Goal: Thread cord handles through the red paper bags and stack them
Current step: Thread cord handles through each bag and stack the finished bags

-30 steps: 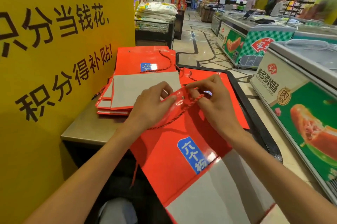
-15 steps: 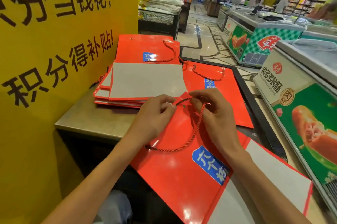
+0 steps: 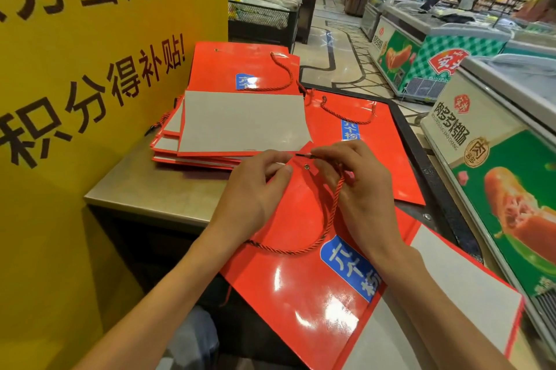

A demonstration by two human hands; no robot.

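A glossy red paper bag [image 3: 301, 279], flat and rectangular with a grey card base panel folded at its near end, lies tilted across the near edge of the brushed-metal counter [image 3: 156, 192], its lower part overhanging toward the person. A blue label with white Chinese characters, the first reading 六个, sits on its face. Near the bag's top corner is a small metal eyelet [image 3: 306, 166]. The left hand [image 3: 249, 198] presses that corner down, thumb on the red paper and fingers curled around the bag's top edge. The right hand [image 3: 358, 189] pinches the dark-tipped end of a twisted red cord handle [image 3: 316, 234] just above the eyelet; the cord loops down over the bag's face, and its other end lies loose near the left wrist.

Behind the hands rests a stack of flat red bags [image 3: 234, 128], grey panels up, with another red bag lying flat beside it on a black-rimmed tray [image 3: 418, 153]. A yellow board with black Chinese writing [image 3: 90, 68], including 积分得补贴!, walls the counter's left side. To the right, a narrow aisle separates the counter from a chest freezer with sausage graphics [image 3: 496, 177].
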